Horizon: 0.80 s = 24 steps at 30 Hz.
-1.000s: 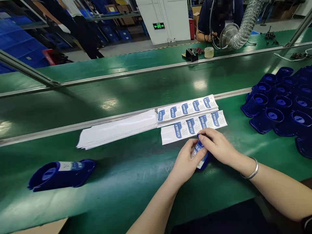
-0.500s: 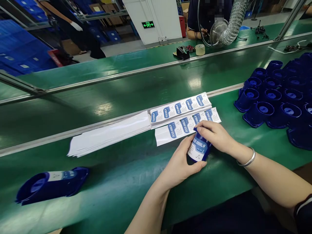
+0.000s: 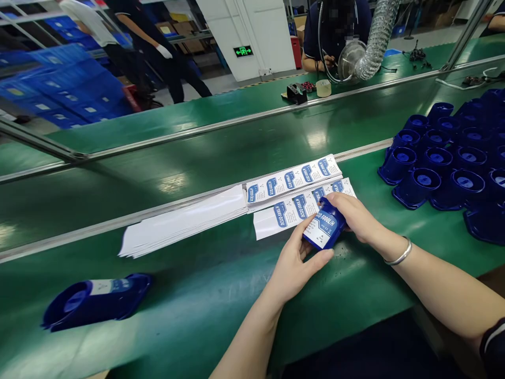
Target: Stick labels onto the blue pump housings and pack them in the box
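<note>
Between my two hands is a dark blue plastic housing (image 3: 334,223), tilted, with a white and blue label (image 3: 320,230) on its upper face. My left hand (image 3: 298,258) grips its left and lower side, thumb reaching along the near edge. At the far right side, my right hand (image 3: 353,215) is closed on the housing, its fingers partly hidden behind it. Just beyond lies a strip of printed labels (image 3: 281,215), partly covered by the housing and my right hand. A stack of label sheets (image 3: 292,180) sits behind that strip.
A labelled blue housing (image 3: 98,302) lies on its side at left. Blank white strips (image 3: 185,221) are piled along the rail. Many blue housings (image 3: 437,158) crowd the right. Across the bench a person (image 3: 335,31) works beside a ducted hood (image 3: 351,59); two people walk at far left.
The housing has turned so its labelled face shows more fully. My right hand has shifted from its top to its right side. The walkers have moved right in view.
</note>
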### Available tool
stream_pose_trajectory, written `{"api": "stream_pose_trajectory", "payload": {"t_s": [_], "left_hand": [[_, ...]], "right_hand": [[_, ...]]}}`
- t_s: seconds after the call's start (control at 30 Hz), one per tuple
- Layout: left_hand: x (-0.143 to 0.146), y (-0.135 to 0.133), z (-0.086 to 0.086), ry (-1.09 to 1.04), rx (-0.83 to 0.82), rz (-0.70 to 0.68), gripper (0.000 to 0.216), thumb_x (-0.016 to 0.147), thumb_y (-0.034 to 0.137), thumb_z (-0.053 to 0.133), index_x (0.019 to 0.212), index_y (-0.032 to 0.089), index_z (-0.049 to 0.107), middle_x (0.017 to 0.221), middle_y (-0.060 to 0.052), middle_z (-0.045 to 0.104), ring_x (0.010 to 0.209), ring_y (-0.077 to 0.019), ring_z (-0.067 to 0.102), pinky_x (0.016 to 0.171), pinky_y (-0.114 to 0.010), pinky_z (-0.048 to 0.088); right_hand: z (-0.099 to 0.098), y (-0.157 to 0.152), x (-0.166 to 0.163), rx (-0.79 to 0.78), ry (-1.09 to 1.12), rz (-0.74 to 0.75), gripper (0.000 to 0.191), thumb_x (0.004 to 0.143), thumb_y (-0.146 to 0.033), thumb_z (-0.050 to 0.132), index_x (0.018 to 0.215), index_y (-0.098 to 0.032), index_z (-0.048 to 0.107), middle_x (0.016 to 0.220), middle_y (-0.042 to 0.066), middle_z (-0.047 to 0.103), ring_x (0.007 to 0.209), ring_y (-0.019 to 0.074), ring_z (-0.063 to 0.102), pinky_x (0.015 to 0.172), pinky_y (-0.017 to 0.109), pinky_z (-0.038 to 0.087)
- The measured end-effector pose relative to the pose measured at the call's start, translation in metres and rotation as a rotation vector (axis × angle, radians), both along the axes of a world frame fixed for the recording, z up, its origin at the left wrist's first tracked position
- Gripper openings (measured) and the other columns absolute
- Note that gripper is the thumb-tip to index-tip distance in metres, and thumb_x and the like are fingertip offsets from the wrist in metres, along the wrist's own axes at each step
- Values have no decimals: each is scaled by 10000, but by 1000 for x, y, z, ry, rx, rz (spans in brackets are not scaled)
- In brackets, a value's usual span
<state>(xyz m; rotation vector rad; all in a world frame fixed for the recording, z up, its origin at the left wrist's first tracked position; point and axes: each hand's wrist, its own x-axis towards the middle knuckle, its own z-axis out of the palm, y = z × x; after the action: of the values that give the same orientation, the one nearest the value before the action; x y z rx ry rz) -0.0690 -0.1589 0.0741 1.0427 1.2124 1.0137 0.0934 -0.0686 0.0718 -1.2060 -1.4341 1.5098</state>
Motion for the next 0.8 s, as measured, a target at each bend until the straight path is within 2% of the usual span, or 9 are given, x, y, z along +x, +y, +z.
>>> {"api": "stream_pose_trajectory", "payload": {"t_s": [0.1, 0.2, 0.3, 0.37, 0.43, 0.5, 0.57, 0.7, 0.8], "left_hand": [[5, -5, -6, 19, 49, 116, 647, 765, 341, 790, 1351, 235, 537, 1387, -118, 594, 1277, -323, 575, 1082, -453, 459], [7, -11, -6, 169, 184, 235, 612, 758, 308, 776, 1322, 244, 546, 1329, -119, 620, 1209, -326, 610, 1020, -455, 490], [-4, -11, 5, 370, 390, 419, 601, 739, 295, 776, 1298, 250, 560, 1289, -112, 639, 1160, -320, 624, 1012, -442, 483], [-18, -12, 18, 529, 524, 540, 557, 748, 309, 770, 1269, 245, 584, 1261, -108, 657, 1160, -316, 618, 1037, -423, 457], [-38, -17, 30, 719, 572, 652, 502, 775, 350, 757, 1243, 242, 611, 1228, -107, 677, 1158, -320, 615, 1045, -417, 436], [-61, -27, 36, 918, 500, 738, 479, 806, 417, 731, 1235, 232, 627, 1200, -119, 692, 1138, -338, 618, 1023, -437, 432], [-85, -43, 34, 1090, 351, 767, 487, 832, 470, 692, 1242, 214, 633, 1178, -137, 699, 1108, -360, 626, 984, -464, 443], [-131, -79, 14, 1287, 87, 651, 562, 855, 429, 643, 1357, 190, 565, 1170, -140, 690, 1095, -357, 637, 962, -468, 472], [-157, -97, 1, 1377, 25, 685, 633, 875, 405, 607, 1445, 171, 466, 1287, -166, 627, 1214, -354, 586, 1029, -482, 457]], "right_hand": [[-9, -6, -4, 15, 18, 0, 477, 897, -620, 488, 1007, -195, 675, 902, 28, 678, 684, 164, 556, 536, 261, 421], [-18, -13, -7, -45, 115, 39, 557, 915, -665, 429, 1211, -231, 614, 1105, 70, 673, 685, 188, 617, 434, 268, 455], [-25, -13, -6, -39, 153, 61, 578, 917, -677, 450, 1339, -291, 535, 1399, 110, 542, 947, 267, 671, 510, 322, 586], [-30, -8, -4, -6, 144, 45, 590, 898, -692, 487, 1328, -292, 549, 1403, 127, 538, 1120, 322, 627, 559, 345, 618], [-35, -5, -2, 28, 112, 22, 561, 874, -687, 544, 1264, -288, 603, 1356, 133, 570, 1165, 344, 611, 564, 344, 618], [-38, -3, 0, 67, 72, 2, 519, 860, -672, 581, 1193, -280, 648, 1312, 129, 598, 1101, 339, 649, 555, 344, 610], [-39, -3, 0, 108, 35, -6, 503, 857, -666, 583, 1149, -266, 670, 1259, 128, 627, 1004, 325, 686, 554, 356, 607], [-40, -5, -1, 152, -29, 10, 506, 854, -668, 573, 1111, -248, 685, 1155, 131, 677, 892, 308, 705, 573, 382, 605], [-43, -5, -1, 157, -55, 15, 507, 849, -668, 582, 1099, -242, 694, 1102, 127, 700, 818, 286, 703, 584, 385, 596]]}}
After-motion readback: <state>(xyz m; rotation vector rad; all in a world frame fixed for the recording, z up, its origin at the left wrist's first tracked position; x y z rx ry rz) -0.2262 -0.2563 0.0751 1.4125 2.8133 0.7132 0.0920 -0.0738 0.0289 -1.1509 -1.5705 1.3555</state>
